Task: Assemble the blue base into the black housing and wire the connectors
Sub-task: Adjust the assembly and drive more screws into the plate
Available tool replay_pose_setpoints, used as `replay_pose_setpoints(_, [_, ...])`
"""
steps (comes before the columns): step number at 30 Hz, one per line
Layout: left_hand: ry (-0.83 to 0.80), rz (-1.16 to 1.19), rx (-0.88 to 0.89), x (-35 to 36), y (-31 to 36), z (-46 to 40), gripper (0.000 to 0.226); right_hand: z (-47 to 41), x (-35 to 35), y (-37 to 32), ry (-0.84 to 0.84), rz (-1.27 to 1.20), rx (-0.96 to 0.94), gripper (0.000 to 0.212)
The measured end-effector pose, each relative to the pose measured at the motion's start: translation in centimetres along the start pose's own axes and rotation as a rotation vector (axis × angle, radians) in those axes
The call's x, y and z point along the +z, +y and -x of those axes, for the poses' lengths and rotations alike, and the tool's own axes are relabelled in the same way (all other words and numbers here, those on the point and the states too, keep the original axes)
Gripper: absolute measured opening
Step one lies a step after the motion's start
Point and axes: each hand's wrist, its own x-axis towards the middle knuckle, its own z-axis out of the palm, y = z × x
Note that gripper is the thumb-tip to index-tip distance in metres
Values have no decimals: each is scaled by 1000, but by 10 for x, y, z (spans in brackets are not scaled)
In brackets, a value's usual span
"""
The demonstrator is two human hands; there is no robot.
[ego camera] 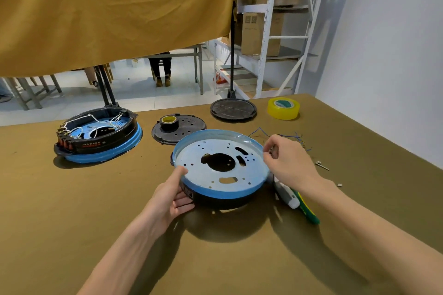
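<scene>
Standing by the table (pixel 72 199), I see a person with both hands at the blue base (pixel 221 165), which sits in the black housing (pixel 215 200) near the middle of the olive cloth. The left hand (pixel 171 195) holds the housing on its near left side: the thumb lies on the blue rim and the fingers curl under the black wall. The right hand (pixel 287 163) is at the right rim of the base, with fingers bent and thumb and forefinger close together; I cannot tell if they pinch something.

Just under the right wrist lies a tool (pixel 297 201) with a white and green handle. Behind the right hand some thin blue wires (pixel 275 134) lie on the cloth, and small metal parts (pixel 322 166) are to the right of them.

At the far left stands a second unit (pixel 98 136), already with white wires inside. Between the two units a black disc (pixel 184 129) carries a black tape roll (pixel 169 122). Further back are another black disc (pixel 233 109) and a yellow tape roll (pixel 283 108). A mustard curtain (pixel 115 7) hangs behind the table.
</scene>
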Motion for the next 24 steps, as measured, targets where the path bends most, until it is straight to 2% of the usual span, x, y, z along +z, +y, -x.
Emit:
replay_pose_setpoints(2, [13, -22, 25, -4, 0, -3, 47, 9, -7, 11, -82, 203, 98, 6])
replay_pose_setpoints(5, [14, -11, 29, -15, 1, -8, 69, 26, -3, 17, -361, 499, 204, 35])
replay_pose_setpoints(7, [20, -25, 46, -19, 3, -11, 78, 34, 6, 15, -427, 562, 208, 52])
replay_pose_setpoints(9, [31, -35, 81, -21, 3, -15, 79, 38, 12, 11, -402, 605, 201, 50])
replay_pose_setpoints(11, [25, -32, 101, -22, 1, -19, 77, 37, 12, 5, -390, 627, 203, 37])
replay_pose_setpoints(13, [5, -35, 119, -24, 0, -23, 75, 34, 4, -1, -325, 568, 227, 29])
replay_pose_setpoints(16, [-18, -38, 166, -27, 0, -27, 75, 28, -20, -17, -79, 507, 182, 25])
replay_pose_setpoints(19, [-44, -56, 185, -31, 2, -32, 81, 23, -47, -37, 217, 530, -4, 16])
replay_pose_setpoints(21, [-72, -70, 197, -35, 4, -35, 79, 17, -57, -54, 380, 400, -155, 20])
replay_pose_setpoints(24, [-145, -73, 227, -38, 5, -37, 72, 3, -51, -82, 401, 68, -349, 33])
